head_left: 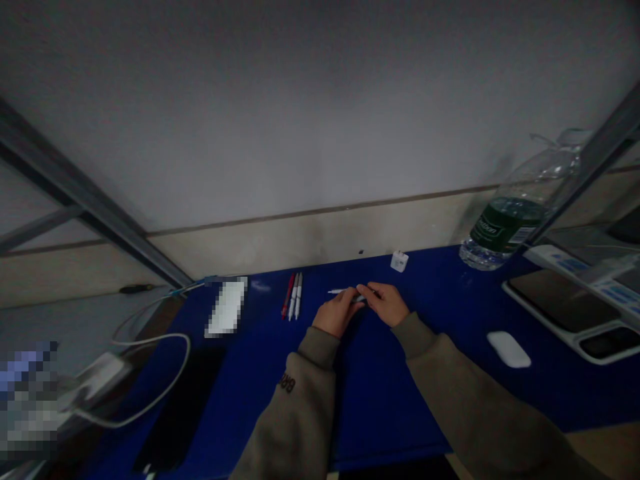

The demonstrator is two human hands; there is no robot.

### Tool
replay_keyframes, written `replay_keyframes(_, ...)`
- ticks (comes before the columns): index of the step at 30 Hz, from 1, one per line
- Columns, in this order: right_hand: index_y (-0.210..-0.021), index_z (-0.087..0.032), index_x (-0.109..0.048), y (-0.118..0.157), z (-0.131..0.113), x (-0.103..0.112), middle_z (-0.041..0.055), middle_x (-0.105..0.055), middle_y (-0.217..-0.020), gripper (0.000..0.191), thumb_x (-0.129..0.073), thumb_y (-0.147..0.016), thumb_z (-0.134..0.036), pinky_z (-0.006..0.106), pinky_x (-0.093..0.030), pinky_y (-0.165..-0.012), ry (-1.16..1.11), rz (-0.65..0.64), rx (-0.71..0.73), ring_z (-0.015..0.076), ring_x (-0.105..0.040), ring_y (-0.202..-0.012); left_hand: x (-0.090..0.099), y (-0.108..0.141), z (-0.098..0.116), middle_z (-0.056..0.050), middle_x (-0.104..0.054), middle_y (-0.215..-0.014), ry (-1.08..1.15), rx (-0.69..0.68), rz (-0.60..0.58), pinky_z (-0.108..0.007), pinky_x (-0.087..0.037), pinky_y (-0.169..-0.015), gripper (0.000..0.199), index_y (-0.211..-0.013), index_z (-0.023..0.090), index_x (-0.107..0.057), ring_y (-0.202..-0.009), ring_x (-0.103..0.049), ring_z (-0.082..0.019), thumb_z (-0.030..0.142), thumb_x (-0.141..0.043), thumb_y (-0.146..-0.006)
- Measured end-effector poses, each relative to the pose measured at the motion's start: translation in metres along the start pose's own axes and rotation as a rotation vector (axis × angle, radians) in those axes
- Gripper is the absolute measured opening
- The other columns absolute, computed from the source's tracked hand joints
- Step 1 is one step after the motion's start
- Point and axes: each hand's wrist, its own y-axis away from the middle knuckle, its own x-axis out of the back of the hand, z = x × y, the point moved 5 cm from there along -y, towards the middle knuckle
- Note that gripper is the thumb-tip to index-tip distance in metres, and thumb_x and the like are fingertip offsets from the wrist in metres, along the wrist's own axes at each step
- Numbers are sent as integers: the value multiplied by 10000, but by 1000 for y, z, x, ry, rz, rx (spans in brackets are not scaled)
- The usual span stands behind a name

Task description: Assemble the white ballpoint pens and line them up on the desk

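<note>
Blue bench top (pixel 380 400), near its far edge: we see the left hand (pixel 336 312) and right hand (pixel 386 301) closed on a slim white pen (pixel 338 291), its long axis crosswise, tip pointing left, nearer the left hand.

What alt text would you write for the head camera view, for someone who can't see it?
The person's left hand and right hand meet over a slim white pen on a blue desk. To their left lie a red pen and two white pens; a white charger and a large water bottle stand farther off.
</note>
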Motion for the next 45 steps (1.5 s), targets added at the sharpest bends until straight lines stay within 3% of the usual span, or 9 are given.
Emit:
replay_keyframes(6, -503, -180, -490, 1, 2, 0, -25, -442, -436, 484, -434, -862, -500, 236, -328, -478, 44, -18, -24, 103, -436, -450, 0, 2, 4, -37, -613, -1095, -24, -18, 16, -256, -470, -770, 325, -1157, 275, -478, -946, -614, -168, 434, -305, -934)
replay_keyframes(11, -931, -190, -597, 0, -3, -2, 14, -626, -739, 229, -516, -840, -384, 243, -420, -601, -175, -43, 49, 131, -567, -650, 0, 2, -1, -58, -641, -968, -71, 68, 31, -253, -464, -715, 371, -1020, 214, -546, -854, -631, -169, 381, -220, -957)
replay_keyframes(13, -971, -193, -587, -1, -3, -3, 26, -635, -799, 219, -496, -851, -352, 256, -430, -638, -207, -49, 74, 140, -579, -699, 1, 2, 1, -57, -641, -963, -43, 41, 37, -253, -464, -712, 359, -1044, 216, -529, -842, -631, -166, 408, -241, -950)
replay_keyframes(17, -966, -190, -582, 0, 2, -6, 16, -618, -727, 230, -468, -862, -360, 254, -408, -570, -228, -51, 17, 136, -551, -611, 1, 4, 6, -46, -639, -1003, -9, -28, 30, -252, -465, -704, 330, -1118, 246, -478, -843, -633, -165, 446, -293, -933)
replay_keyframes(23, -1103, -204, -538, 1, -4, -8, -17, -555, -679, 286, -511, -843, -320, 249, -399, -580, -229, -114, 58, 118, -505, -583, 0, 3, -3, -70, -650, -901, -93, 104, 17, -273, -462, -677, 331, -1040, 210, -509, -793, -642, -186, 346, -219, -958)
replay_keyframes(30, -1114, -204, -519, 3, -1, -6, -28, -517, -601, 325, -485, -849, -388, 238, -362, -481, -349, -61, -67, 110, -454, -494, 1, 4, 11, -52, -633, -1001, 74, -115, 4, -248, -462, -705, 300, -1147, 227, -435, -881, -624, -172, 408, -341, -926)
replay_keyframes(35, -1111, -206, -530, 4, -10, -2, -17, -508, -651, 315, -508, -835, -357, 247, -374, -524, -307, -23, 12, 117, -466, -562, -2, 2, 5, -51, -644, -847, 34, -52, 0, -236, -450, -646, 313, -1045, 192, -497, -741, -634, -153, 327, -228, -958)
replay_keyframes(41, -1135, -204, -507, 4, -9, -4, -13, -525, -634, 342, -490, -845, -384, 250, -345, -492, -353, -71, -42, 120, -450, -517, 0, 4, 8, -63, -651, -943, 34, -77, 9, -260, -469, -672, 361, -1195, 224, -437, -826, -643, -190, 438, -331, -923)
replay_keyframes(45, -1147, -200, -514, 4, -14, -3, -29, -485, -627, 353, -515, -833, -361, 245, -355, -535, -314, -37, 31, 115, -443, -551, -1, 4, 3, -71, -657, -834, -60, 27, 3, -278, -469, -672, 387, -1073, 212, -520, -767, -649, -192, 389, -197, -956)
